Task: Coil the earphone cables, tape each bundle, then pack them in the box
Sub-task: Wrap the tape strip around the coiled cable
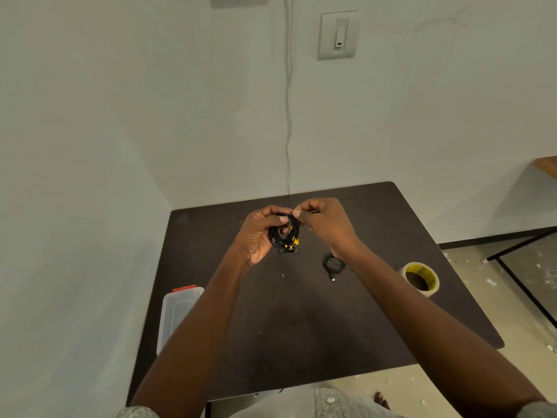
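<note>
A black and yellow earphone cable (285, 233) hangs as a coiled bundle above the far middle of the dark table (301, 321). My left hand (259, 233) holds the bundle from the left, thumb on top. My right hand (327, 223) pinches the top of the same bundle from the right. A second black cable (332, 264) lies coiled on the table just below my right wrist, its plug end pointing toward me. A roll of clear tape (420, 278) with a yellow core lies flat at the right. The clear plastic box (176, 315) with a red latch sits at the table's left edge, partly behind my left forearm.
White walls close in behind and to the left of the table. A thin white wire (287, 122) runs down the back wall. A wooden shelf (547, 167) and a black metal frame (524, 279) stand to the right over a speckled floor.
</note>
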Tool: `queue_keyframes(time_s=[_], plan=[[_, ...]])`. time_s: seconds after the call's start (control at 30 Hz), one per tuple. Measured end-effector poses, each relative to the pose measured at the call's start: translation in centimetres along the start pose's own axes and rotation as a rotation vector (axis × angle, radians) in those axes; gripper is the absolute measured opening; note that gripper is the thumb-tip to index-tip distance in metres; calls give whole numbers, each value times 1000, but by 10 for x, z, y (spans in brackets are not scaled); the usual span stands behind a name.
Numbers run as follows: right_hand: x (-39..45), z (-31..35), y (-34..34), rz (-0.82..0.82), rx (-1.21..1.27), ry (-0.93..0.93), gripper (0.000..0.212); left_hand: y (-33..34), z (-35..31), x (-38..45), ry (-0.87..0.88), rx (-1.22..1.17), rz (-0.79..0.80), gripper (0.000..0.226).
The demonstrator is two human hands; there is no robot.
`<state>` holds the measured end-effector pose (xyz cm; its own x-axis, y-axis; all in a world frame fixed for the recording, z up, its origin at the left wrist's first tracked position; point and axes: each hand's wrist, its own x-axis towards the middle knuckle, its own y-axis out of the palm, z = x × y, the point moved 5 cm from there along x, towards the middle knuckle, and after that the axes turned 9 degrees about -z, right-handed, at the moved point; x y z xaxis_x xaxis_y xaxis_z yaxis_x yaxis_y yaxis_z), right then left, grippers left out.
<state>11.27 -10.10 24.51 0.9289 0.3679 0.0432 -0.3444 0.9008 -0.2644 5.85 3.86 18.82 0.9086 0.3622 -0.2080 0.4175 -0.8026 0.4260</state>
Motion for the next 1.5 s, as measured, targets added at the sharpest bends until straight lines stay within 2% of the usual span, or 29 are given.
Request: queue_keyframes(time_s=[0.13, 0.3, 0.43, 0.53, 0.6, 0.73, 1.0, 1.2, 1.4, 1.5], plan=[[4, 2, 3, -28, -157, -138, 10, 3, -7, -2, 4, 25, -58, 13], [4, 4, 7, -28, -257, -368, 9, 6, -13, -3, 32, 25, -78, 29], [-4, 8, 12, -49, -327, -543, 12, -1, -7, 2, 7, -16, -122, 11], [-12, 3, 14, -52, -358, -625, 17, -5, -2, 4, -24, -67, -130, 8], [-18, -1, 16, -90, -384, -671, 23, -4, -3, 2, -11, -90, -123, 9], [-24, -5, 18, -213, -400, -703, 21, 2, -6, -2, 15, -116, -84, 12], [-24, 2, 13, -271, -429, -926, 22, 6, -10, -7, -3, -124, 61, 20], [-12, -3, 5, -257, -402, -910, 19, 11, -20, -14, 63, -160, 167, 28], [-8, -3, 4, -273, -357, -906, 16, 10, -28, -15, 271, 49, -21, 31], [-7, -4, 3, -263, -358, -905, 15, 10, -32, -17, 370, 167, -87, 22]])
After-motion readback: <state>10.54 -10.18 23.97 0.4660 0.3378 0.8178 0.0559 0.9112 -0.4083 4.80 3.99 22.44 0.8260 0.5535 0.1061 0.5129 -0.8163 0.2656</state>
